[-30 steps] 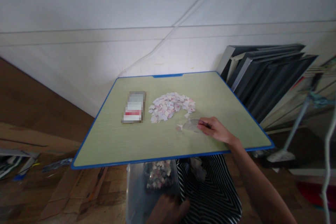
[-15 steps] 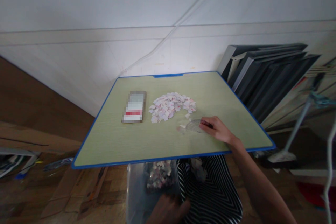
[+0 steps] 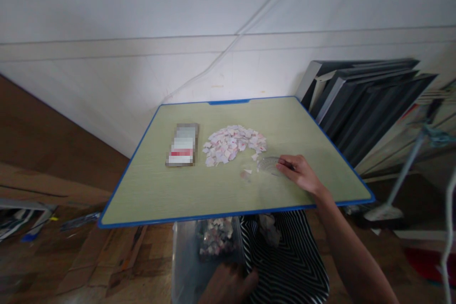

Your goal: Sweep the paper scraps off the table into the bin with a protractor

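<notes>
My right hand (image 3: pixel 295 171) is closed on a clear, fan-shaped plastic piece (image 3: pixel 268 165) with curved lines, over the right half of the pale green tabletop (image 3: pixel 171 194). Its exact kind is hard to make out. Left of it, a curved heap of small whitish-pink paper scraps (image 3: pixel 231 145) lies on the table. Between the plastic piece and the table's front edge sits a small loose scrap (image 3: pixel 246 174). My left hand (image 3: pixel 228 282) is low at the bottom, below the table edge, near a clear plastic bin (image 3: pixel 181 256); its fingers are too dark and hidden to read.
A flat rectangular object (image 3: pixel 182 145), blurred out, lies on the table's left. Under the front edge, more scraps (image 3: pixel 215 237) sit inside the bin, beside black-and-white striped cloth (image 3: pixel 288 261). Dark panels (image 3: pixel 366 104) lean at the right, and a broom (image 3: pixel 384 211) stands there.
My right hand and the clear plastic piece have moved slightly right and away from me, leaving the small loose scrap behind. The heap and my left hand look unchanged.
</notes>
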A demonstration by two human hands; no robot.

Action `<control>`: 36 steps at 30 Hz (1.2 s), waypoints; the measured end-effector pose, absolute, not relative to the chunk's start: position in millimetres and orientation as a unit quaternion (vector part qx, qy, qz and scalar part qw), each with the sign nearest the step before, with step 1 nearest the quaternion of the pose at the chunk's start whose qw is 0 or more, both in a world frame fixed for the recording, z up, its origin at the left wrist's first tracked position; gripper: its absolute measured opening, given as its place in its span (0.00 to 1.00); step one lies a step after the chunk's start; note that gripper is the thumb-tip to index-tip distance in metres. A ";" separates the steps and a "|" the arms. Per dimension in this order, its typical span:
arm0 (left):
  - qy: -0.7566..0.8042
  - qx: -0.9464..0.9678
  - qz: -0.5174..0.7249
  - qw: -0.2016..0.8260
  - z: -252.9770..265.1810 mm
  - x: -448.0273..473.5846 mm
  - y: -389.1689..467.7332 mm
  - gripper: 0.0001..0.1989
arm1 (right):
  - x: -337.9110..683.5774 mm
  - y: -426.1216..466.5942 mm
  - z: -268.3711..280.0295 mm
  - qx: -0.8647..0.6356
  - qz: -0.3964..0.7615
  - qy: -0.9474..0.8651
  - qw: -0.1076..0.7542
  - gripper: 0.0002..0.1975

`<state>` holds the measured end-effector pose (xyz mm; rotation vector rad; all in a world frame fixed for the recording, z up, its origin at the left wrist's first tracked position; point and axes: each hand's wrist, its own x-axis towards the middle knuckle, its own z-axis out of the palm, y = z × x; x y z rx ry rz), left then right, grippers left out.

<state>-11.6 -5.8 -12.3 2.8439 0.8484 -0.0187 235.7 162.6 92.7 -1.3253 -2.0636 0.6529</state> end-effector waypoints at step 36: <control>0.283 0.952 -0.037 0.108 -13.3 -10.4 -4.4 0.19 | 238.4 160.3 88.4 -0.513 0.151 -0.798 0.277 0.15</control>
